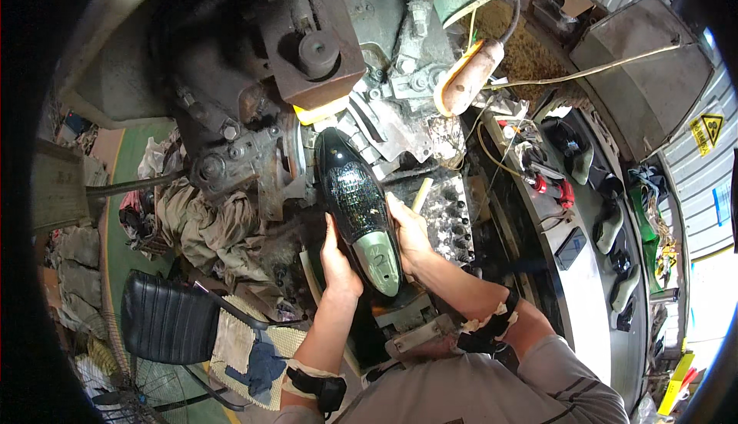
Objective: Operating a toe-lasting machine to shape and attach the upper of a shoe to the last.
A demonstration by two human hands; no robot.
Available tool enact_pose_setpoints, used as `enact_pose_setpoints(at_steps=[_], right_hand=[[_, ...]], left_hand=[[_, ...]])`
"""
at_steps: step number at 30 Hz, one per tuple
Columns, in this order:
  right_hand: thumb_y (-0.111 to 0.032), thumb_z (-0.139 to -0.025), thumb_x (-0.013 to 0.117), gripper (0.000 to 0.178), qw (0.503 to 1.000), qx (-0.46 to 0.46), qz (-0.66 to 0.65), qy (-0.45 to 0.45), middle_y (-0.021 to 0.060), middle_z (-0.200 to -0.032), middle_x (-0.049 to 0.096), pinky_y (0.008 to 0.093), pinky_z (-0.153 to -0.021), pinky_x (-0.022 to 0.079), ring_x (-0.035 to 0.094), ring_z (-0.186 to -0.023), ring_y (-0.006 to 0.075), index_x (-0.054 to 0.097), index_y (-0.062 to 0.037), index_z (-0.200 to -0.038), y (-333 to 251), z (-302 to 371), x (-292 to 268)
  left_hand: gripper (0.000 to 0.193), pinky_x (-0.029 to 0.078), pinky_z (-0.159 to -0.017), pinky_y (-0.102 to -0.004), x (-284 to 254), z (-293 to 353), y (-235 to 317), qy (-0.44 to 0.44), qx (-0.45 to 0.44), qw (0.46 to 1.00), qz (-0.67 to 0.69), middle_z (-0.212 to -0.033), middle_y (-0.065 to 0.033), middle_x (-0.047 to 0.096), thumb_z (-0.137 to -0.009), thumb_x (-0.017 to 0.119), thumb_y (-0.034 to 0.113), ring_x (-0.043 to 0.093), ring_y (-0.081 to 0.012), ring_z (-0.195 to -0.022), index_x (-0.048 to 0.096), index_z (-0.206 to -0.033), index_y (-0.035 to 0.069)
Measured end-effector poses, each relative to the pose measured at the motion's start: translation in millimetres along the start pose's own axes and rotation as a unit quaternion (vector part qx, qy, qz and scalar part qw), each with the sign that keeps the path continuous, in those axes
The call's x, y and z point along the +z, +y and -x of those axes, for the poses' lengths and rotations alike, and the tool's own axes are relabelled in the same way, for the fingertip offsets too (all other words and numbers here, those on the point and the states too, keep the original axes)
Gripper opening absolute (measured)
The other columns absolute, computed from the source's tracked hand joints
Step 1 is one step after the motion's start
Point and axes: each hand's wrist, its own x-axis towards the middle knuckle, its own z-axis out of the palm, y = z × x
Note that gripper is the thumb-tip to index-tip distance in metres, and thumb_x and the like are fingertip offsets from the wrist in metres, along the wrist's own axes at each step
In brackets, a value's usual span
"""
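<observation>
Between my two hands is a glossy black shoe upper (355, 197), stretched over a pale green shoe last (377, 261) whose heel end faces me. Its toe points away, up against the metal jaws of a large, greasy machine (317, 55). My left hand (338, 266) presses along the left side near the heel, fingers partly hidden beneath. On the opposite side, my right hand (411, 236) grips the shoe with the thumb along its edge. Just above the toe sits a yellow block (321, 110) on the machine.
A lit lamp (467, 78) hangs right of the machine head. To the right, a bench conveyor (588, 293) carries several shoes on lasts, a phone (570, 248) and a red-handled tool (555, 190). A black chair (171, 316) and heaped cloth (215, 232) stand left.
</observation>
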Motion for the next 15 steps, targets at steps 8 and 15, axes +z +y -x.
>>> enact_pose_setpoints(at_steps=[8,15], right_hand=[[-0.022,-0.098,0.067,0.025,1.0,0.006,-0.024,0.012,0.0105,-0.101,0.073,0.0354,-0.076,0.06,0.071,-0.084,0.0193,0.065,-0.0004,-0.11,-1.0,0.1,2.6],[-0.02,-0.098,0.066,0.027,0.999,0.0,-0.032,0.013,0.0107,-0.104,0.072,0.035,-0.079,0.06,0.071,-0.088,0.0191,0.064,-0.0002,-0.117,1.2,-2.2,0.0]], left_hand=[[0.051,0.049,-0.101,-0.0408,0.2,0.0,-0.4,-0.001,0.008,1.0,-0.008,-0.124,-0.006,0.067,-0.105,0.042,0.051,0.064,-0.0239,-0.111,0.063,-0.129,0.011],[0.053,0.049,-0.101,-0.0405,0.2,0.2,-0.6,0.015,-0.001,1.0,-0.007,-0.124,-0.0059,0.068,-0.104,0.043,0.052,0.064,-0.0241,-0.111,0.063,-0.129,0.011]])
